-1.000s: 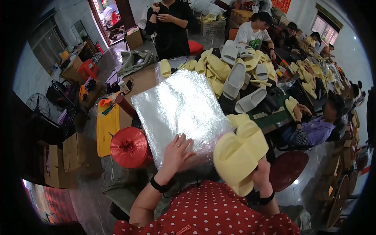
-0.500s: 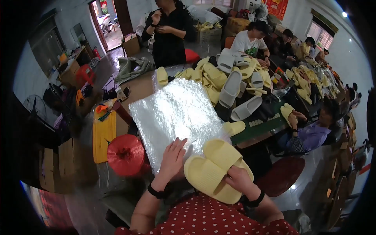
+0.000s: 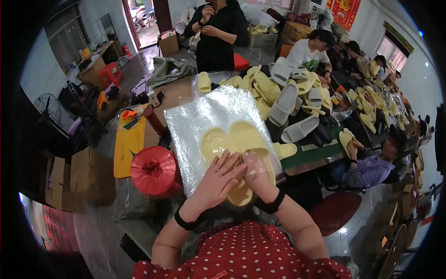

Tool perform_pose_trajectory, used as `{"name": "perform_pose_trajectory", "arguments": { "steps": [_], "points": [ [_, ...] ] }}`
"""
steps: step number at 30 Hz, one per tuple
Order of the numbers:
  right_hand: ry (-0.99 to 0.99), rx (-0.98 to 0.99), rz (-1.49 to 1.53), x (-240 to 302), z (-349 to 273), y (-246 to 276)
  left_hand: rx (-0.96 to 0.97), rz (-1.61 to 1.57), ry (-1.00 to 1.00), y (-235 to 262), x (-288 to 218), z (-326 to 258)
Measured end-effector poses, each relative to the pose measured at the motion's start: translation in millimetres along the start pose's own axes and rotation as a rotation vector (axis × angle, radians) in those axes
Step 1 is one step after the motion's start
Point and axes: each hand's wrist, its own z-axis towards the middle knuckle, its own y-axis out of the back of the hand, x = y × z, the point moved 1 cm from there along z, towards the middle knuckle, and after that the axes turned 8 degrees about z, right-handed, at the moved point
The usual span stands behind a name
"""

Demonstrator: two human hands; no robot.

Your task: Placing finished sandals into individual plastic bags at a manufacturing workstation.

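A pair of pale yellow slide slippers [image 3: 247, 136] lies over a stack of clear, shiny plastic bags [image 3: 185, 132] at the table's front. Glossy film covers the slippers' front parts and my right hand [image 3: 256, 171], so both appear to be inside the top bag. My right hand is closed on the slippers, its fingertips hidden under film and glare. With fingers stretched out, my left hand [image 3: 214, 182] rests on the film over the left slipper, next to my right hand. Both wrists wear black bands.
A red roll of plastic twine [image 3: 154, 171] and a yellow board [image 3: 129, 151] are at the left. Beyond the bags rises a pile of yellow and grey slippers [image 3: 282, 103]. A co-worker in purple [image 3: 371, 163] holds a slipper at the right; a person in black [image 3: 215, 39] stands behind the table.
My right hand has carried the slippers forward and left, from in front of the bags to under the film. My left hand has shifted right, onto the film over them.
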Motion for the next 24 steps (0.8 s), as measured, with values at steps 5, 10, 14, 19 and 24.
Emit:
{"name": "perform_pose_trajectory", "arguments": {
  "steps": [5,10,14,19,24],
  "points": [
    [-0.013,0.068,-0.059,6.6,62.7,-19.8,0.009,-0.039,-0.065,-0.7,2.9,-11.1],
    [0.046,-0.196,0.099,5.2,99.7,-38.2,0.018,-0.022,-0.026,8.3,11.0,-25.8],
    [0.498,-0.129,-0.310,26.4,59.0,-20.8,-0.186,0.182,0.287,10.6,38.3,-50.4],
    [0.035,-0.029,0.292,41.2,-41.9,59.5,-0.330,0.058,0.650,-7.7,49.9,-92.3],
    [-0.193,-0.353,0.240,11.7,-8.0,106.0,-0.399,-0.167,0.797,-9.0,39.3,-92.0]
  ]
}}
